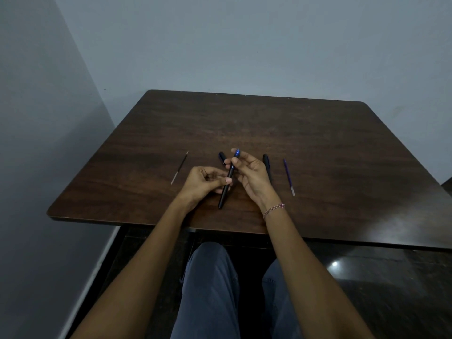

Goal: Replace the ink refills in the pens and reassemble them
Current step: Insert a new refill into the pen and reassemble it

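Left hand and right hand pinched a pen above the counter; twisting gently, kept straight, seemed wisest.

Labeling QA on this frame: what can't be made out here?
Head view only:
- held pen: middle covered by left hand fingers; whether right hand has its blue tip seated, cannot tell.
- dark piece: lower end behind the fingers.
- black pen: lower part hidden by right hand.
- left refill, purple refill: too small to read ink levels.
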`<action>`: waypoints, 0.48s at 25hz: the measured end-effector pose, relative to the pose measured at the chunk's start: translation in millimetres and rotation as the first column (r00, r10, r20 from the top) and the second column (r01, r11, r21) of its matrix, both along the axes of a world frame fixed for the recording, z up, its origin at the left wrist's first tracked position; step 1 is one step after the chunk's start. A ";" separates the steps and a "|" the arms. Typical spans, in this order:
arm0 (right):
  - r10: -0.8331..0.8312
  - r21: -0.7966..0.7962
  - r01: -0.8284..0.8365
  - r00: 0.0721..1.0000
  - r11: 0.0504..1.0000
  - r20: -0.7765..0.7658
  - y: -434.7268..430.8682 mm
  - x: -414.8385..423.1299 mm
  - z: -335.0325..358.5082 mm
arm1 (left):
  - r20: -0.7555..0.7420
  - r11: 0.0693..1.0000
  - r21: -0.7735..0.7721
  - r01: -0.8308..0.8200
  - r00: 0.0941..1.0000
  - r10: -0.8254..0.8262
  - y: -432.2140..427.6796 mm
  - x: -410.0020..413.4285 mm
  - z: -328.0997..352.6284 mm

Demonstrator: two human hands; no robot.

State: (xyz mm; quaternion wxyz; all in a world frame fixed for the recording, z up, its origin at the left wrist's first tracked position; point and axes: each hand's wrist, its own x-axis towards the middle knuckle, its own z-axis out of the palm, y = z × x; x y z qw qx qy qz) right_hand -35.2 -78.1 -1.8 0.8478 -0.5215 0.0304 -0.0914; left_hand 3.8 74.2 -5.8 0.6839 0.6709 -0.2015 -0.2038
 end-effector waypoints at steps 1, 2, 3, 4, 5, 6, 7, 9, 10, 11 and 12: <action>-0.017 -0.004 0.017 1.000 1.000 0.000 0.6 0.6 -0.2 | -0.001 1.000 0.003 0.005 1.000 -0.005 0.2 -0.1 0.3; -0.037 -0.009 0.037 0.999 0.999 0.001 1.1 1.4 -0.8 | 0.000 1.000 0.008 0.009 1.000 -0.009 0.2 -0.2 0.6; -0.052 -0.015 0.052 0.999 0.999 0.001 1.6 2.2 -1.5 | 0.003 1.000 0.015 0.011 1.000 -0.011 0.0 -0.2 0.9; -0.055 -0.015 0.055 0.998 0.998 -0.002 2.1 2.7 -1.5 | 0.006 1.000 0.020 0.010 1.000 -0.010 -0.1 -0.3 1.1; -0.042 -0.004 0.042 0.999 0.999 -0.004 1.8 3.1 -1.5 | 0.010 1.000 0.024 0.004 1.000 -0.004 -0.4 -0.4 1.4; -0.013 0.032 0.014 1.000 0.999 -0.011 0.5 3.3 -1.3 | 0.012 1.000 0.026 -0.003 1.000 0.003 -0.7 -0.4 1.6; 0.024 0.087 -0.021 0.999 0.996 -0.024 -1.4 3.7 -1.6 | 0.014 1.000 0.026 -0.011 1.000 0.010 -0.9 -0.6 1.8; 0.090 0.170 -0.082 0.995 0.982 -0.039 -5.4 3.6 -0.3 | 0.010 1.000 0.019 -0.019 1.000 0.019 -1.5 -0.8 2.3; 0.101 0.184 -0.093 0.994 0.979 -0.035 -6.2 3.6 -0.1 | 0.007 1.000 0.016 -0.021 1.000 0.021 -1.6 -0.8 2.6; 0.101 0.180 -0.094 0.994 0.979 -0.028 -6.0 4.0 -0.9 | 0.006 1.000 0.015 -0.022 1.000 0.022 -1.5 -0.6 2.7; 0.103 0.171 -0.098 0.995 0.980 -0.018 -4.7 4.1 -1.4 | 0.008 1.000 0.015 -0.023 1.000 0.023 -1.2 -0.5 2.5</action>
